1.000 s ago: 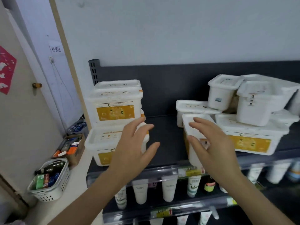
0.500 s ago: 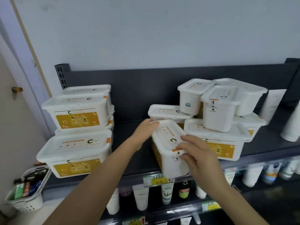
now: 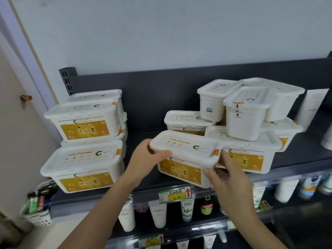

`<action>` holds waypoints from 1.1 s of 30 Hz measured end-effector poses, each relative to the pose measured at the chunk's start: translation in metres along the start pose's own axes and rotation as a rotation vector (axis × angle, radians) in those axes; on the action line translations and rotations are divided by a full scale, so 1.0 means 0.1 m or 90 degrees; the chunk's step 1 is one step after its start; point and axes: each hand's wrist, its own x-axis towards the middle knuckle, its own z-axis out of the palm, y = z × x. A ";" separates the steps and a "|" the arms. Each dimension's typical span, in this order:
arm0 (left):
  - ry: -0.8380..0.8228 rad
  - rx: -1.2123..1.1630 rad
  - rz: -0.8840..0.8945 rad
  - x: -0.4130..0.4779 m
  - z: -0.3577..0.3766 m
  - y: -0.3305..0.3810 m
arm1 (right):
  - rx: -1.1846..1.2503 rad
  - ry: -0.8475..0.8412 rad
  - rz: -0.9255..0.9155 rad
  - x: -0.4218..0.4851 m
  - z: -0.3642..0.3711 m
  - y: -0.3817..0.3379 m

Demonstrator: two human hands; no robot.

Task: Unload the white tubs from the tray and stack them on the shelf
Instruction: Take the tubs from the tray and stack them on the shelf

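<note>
A white tub (image 3: 185, 157) with a yellow label is at the middle of the dark shelf (image 3: 143, 133), its long side facing me. My left hand (image 3: 145, 159) grips its left end with the thumb on the lid rim. My right hand (image 3: 228, 178) holds its right front corner. A stack of white tubs (image 3: 84, 141) stands at the shelf's left. Several more white tubs (image 3: 246, 112) are piled at the right, two narrow ones on top. The tray is not in view.
A lower shelf (image 3: 170, 229) holds upside-down cosmetic tubes, with yellow price tags on the rail (image 3: 177, 193). A white basket (image 3: 36, 211) of small items sits at lower left. White bottles (image 3: 312, 105) stand at the far right of the top shelf.
The tub has been turned from end-on to long side facing me. My left hand moved from behind it to its left end; my right hand shifted to the right corner.
</note>
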 end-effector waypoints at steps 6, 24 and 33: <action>0.112 -0.003 0.061 -0.24 -0.16 0.29 | 0.108 0.065 -0.017 0.06 0.05 -0.28; 0.408 0.040 0.021 -0.79 -1.94 0.21 | 0.250 -0.197 -0.112 0.14 1.52 -1.46; 0.390 0.065 0.010 -0.58 -2.06 0.04 | 0.218 -0.193 -0.105 0.32 1.64 -1.44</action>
